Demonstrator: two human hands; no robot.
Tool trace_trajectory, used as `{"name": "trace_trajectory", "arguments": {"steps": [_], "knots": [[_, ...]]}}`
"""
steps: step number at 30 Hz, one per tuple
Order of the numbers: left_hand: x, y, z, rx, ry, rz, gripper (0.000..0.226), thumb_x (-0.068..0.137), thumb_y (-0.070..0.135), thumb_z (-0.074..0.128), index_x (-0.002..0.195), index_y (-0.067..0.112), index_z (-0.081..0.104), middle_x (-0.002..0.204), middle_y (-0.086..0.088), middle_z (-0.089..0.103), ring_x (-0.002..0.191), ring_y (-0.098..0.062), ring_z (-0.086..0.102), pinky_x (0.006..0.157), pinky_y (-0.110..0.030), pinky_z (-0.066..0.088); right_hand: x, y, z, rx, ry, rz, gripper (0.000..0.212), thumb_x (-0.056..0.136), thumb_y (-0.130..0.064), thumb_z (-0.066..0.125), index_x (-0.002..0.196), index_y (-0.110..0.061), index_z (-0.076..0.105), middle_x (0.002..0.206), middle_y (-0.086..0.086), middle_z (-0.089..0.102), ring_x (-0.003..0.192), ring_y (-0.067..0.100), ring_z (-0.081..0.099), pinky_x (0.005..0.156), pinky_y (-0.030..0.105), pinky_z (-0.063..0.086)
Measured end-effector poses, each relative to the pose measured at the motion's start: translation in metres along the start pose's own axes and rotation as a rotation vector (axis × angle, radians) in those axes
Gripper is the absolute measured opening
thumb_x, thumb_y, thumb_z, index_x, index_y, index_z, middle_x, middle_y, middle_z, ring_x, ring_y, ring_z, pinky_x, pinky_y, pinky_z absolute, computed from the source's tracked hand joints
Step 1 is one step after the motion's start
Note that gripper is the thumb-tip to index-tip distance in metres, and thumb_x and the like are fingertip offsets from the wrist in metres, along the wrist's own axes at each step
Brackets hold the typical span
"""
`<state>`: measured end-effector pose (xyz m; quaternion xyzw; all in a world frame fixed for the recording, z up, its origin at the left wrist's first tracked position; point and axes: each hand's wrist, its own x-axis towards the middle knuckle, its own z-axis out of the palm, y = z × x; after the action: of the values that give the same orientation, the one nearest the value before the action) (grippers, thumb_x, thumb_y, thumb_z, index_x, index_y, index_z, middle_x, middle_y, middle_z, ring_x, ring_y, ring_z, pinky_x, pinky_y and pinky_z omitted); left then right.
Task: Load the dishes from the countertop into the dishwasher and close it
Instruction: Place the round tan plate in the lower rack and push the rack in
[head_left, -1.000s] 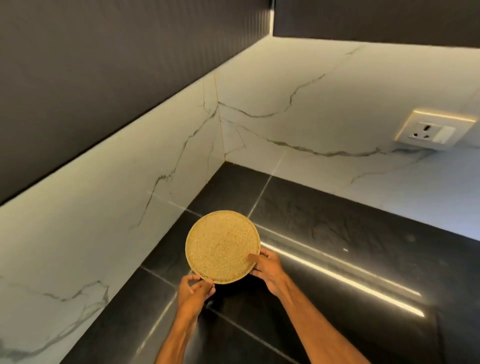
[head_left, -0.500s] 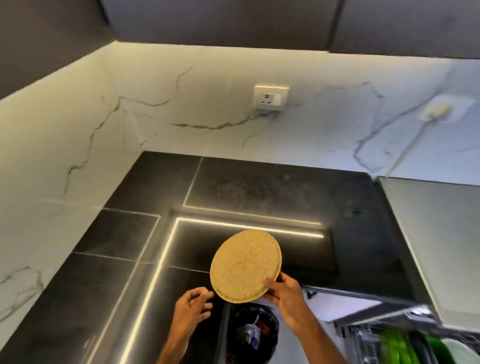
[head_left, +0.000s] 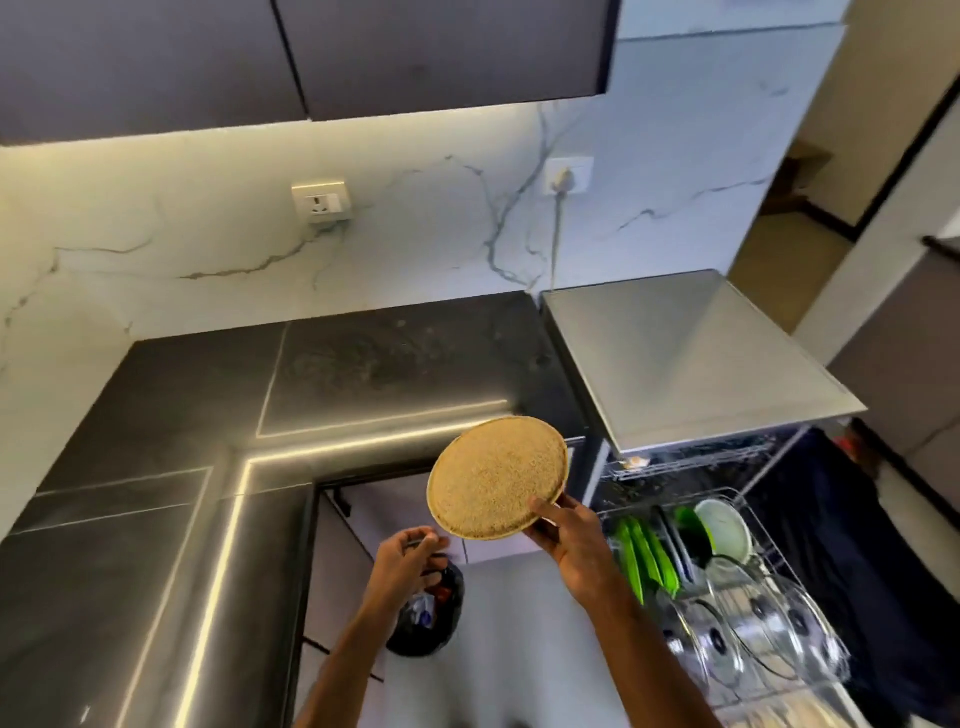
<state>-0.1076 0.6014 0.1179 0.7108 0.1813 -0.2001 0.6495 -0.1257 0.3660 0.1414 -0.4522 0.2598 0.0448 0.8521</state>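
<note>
Plate (head_left: 496, 475): round, tan, speckled face, raised rim; held tilted in the air, past the front edge of the dark countertop (head_left: 208, 415) and left of the dishwasher (head_left: 691, 358).
Right hand (head_left: 574, 535): grips the plate's lower right rim, thumb on the face, fingers curled behind.
Left hand (head_left: 408, 556): below and left of the plate, apart from it; fingers loosely curled, holding nothing.
Lower rack (head_left: 759, 515): pulled out; holds green plates (head_left: 647, 556) on edge, a white bowl (head_left: 724, 525) and glass lids (head_left: 753, 623).
Black bag (head_left: 431, 618): on the floor, below the left hand.
Wall socket (head_left: 321, 201): on the marble backsplash.
</note>
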Motion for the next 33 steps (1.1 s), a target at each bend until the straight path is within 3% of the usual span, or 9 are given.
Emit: {"name": "trace_trajectory", "arguments": {"steps": [6,10,14,18,20,25,28,30,33], "knots": [[-0.021,-0.008,0.066,0.164,-0.177,-0.008,0.003,0.093,0.01,0.07,0.092,0.007,0.07,0.084,-0.013,0.07,0.073,-0.024,0.064,0.071,-0.035,0.053,-0.056,0.0,-0.066,0.089,0.129,-0.009,0.035,0.085,0.002,0.072,0.119,-0.002,0.067,0.109,0.017,0.075,0.098,0.028,0.072,0.075,0.035,0.061],[-0.027,-0.045,0.098,0.274,-0.279,-0.093,0.017,0.088,0.011,0.071,0.096,-0.002,0.065,0.067,-0.009,0.062,0.051,-0.013,0.056,0.05,-0.022,0.044,-0.093,0.009,-0.12,0.135,0.285,-0.042,0.031,0.084,0.003,0.071,0.114,-0.006,0.068,0.101,0.016,0.076,0.088,0.026,0.071,0.066,0.031,0.059],[-0.047,-0.072,0.142,0.303,-0.336,-0.168,0.005,0.093,0.001,0.065,0.094,0.005,0.063,0.087,-0.015,0.066,0.061,-0.021,0.059,0.056,-0.024,0.047,-0.124,0.014,-0.177,0.11,0.404,-0.073,0.037,0.081,0.002,0.073,0.118,0.003,0.066,0.085,0.016,0.072,0.069,0.023,0.066,0.054,0.029,0.054],[-0.071,-0.078,0.187,0.339,-0.416,-0.234,0.008,0.091,0.0,0.067,0.095,0.006,0.064,0.089,-0.016,0.069,0.06,-0.023,0.062,0.057,-0.027,0.05,-0.149,0.002,-0.224,0.199,0.465,-0.099,0.028,0.086,0.005,0.068,0.114,0.003,0.065,0.095,0.02,0.07,0.084,0.032,0.063,0.061,0.032,0.055],[-0.073,-0.073,0.21,0.374,-0.446,-0.217,0.016,0.083,0.0,0.073,0.097,0.004,0.064,0.088,-0.017,0.07,0.059,-0.023,0.063,0.055,-0.027,0.05,-0.156,-0.011,-0.246,0.203,0.482,-0.113,0.024,0.088,0.005,0.065,0.112,0.002,0.065,0.099,0.019,0.07,0.085,0.03,0.066,0.057,0.027,0.058],[-0.082,-0.067,0.288,0.385,-0.507,-0.217,0.006,0.096,0.0,0.059,0.1,0.003,0.063,0.089,-0.016,0.066,0.064,-0.023,0.06,0.063,-0.03,0.048,-0.155,-0.038,-0.307,0.136,0.517,-0.107,0.031,0.087,0.003,0.068,0.118,0.002,0.064,0.104,0.019,0.071,0.089,0.031,0.066,0.066,0.033,0.058],[-0.085,-0.082,0.337,0.483,-0.504,-0.106,0.011,0.095,0.007,0.065,0.105,0.004,0.067,0.089,-0.012,0.072,0.067,-0.018,0.066,0.066,-0.03,0.053,-0.15,-0.052,-0.345,0.034,0.549,-0.098,0.031,0.088,0.001,0.069,0.118,0.001,0.064,0.108,0.021,0.07,0.083,0.025,0.065,0.056,0.025,0.056],[-0.091,-0.089,0.363,0.548,-0.495,-0.034,0.012,0.093,0.01,0.067,0.104,0.004,0.07,0.086,-0.011,0.075,0.065,-0.015,0.066,0.058,-0.023,0.052,-0.146,-0.057,-0.364,-0.028,0.584,-0.092,0.033,0.087,0.002,0.069,0.12,0.001,0.065,0.108,0.022,0.069,0.078,0.021,0.062,0.05,0.019,0.052],[-0.096,-0.096,0.393,0.596,-0.523,0.015,0.011,0.093,0.014,0.068,0.102,0.009,0.071,0.091,-0.008,0.076,0.07,-0.013,0.069,0.056,-0.02,0.051,-0.131,-0.066,-0.386,-0.123,0.637,-0.063,0.028,0.086,0.002,0.069,0.114,0.002,0.067,0.098,0.012,0.067,0.075,0.014,0.06,0.05,0.019,0.051]]}}
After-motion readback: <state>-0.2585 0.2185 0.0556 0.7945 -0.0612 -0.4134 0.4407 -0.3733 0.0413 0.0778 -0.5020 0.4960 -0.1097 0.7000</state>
